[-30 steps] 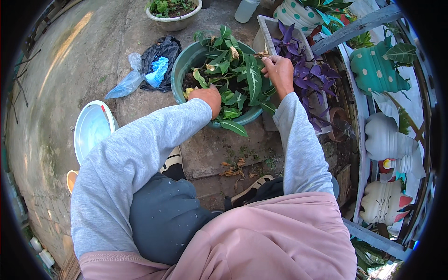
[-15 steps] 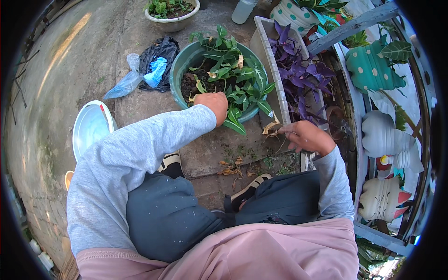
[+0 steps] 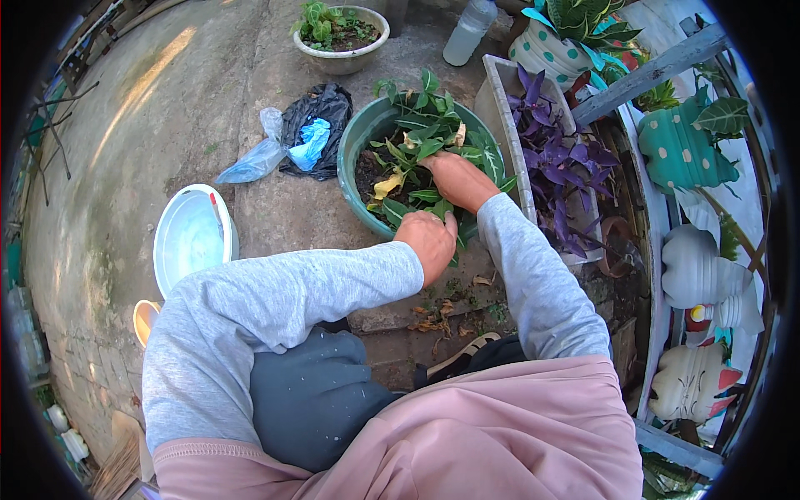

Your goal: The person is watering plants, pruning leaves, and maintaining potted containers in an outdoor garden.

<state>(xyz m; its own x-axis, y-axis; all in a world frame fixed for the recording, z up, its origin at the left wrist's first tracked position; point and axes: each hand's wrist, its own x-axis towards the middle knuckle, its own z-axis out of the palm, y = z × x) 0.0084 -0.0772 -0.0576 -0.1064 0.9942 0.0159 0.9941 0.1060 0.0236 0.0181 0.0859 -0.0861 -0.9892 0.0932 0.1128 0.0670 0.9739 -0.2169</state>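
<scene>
A round green pot (image 3: 354, 193) holds dark soil and a leafy green plant (image 3: 433, 125) with pale-veined leaves. One yellowed leaf (image 3: 388, 185) droops on the plant's left side, and a withered leaf (image 3: 460, 134) stands near the middle. At the pot's near rim, my left hand (image 3: 427, 242) is closed with curled fingers among the lower leaves. My right hand (image 3: 463, 181) reaches over the near right rim into the foliage, its fingers drawn together. Leaves cover its fingertips, so what they pinch is hidden.
A grey trough of purple plants (image 3: 554, 158) borders the pot's right side. To the left lie a black plastic bag (image 3: 333, 112) and a white basin (image 3: 160, 246). A planter bowl (image 3: 342, 60) and a cloudy bottle (image 3: 467, 37) stand beyond. Dry leaves (image 3: 435, 321) litter the ground nearby.
My right hand has moved left from beside the trough into the plant, and the dry leaves are out of it. My left hand has shifted slightly right and nearer. The view has shifted too.
</scene>
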